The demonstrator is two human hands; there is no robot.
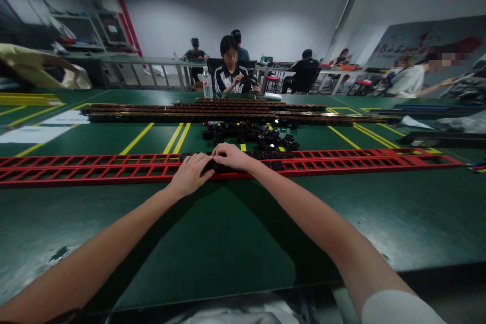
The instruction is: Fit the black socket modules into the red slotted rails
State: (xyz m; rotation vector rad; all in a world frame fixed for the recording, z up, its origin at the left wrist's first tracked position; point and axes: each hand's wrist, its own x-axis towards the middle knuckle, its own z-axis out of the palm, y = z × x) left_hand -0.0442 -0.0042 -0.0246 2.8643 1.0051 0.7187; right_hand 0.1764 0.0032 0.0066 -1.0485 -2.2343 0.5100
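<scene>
From where I stand, the long red frame point(231, 176) runs crosswise beneath the left hand point(191, 174) and right hand point(234, 157), fingers bent, their grip impossible to tell.

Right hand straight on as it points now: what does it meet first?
Likely the left hand, just ahead of the right hand at the red frame; whether they touch is unclear.

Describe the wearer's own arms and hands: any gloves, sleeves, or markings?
The left hand and right hand wear no gloves, and no watch shows at either wrist. The left forearm and right forearm are uncovered. A plain white sleeve covers the right upper arm; the left sleeve isn't visible.
</scene>
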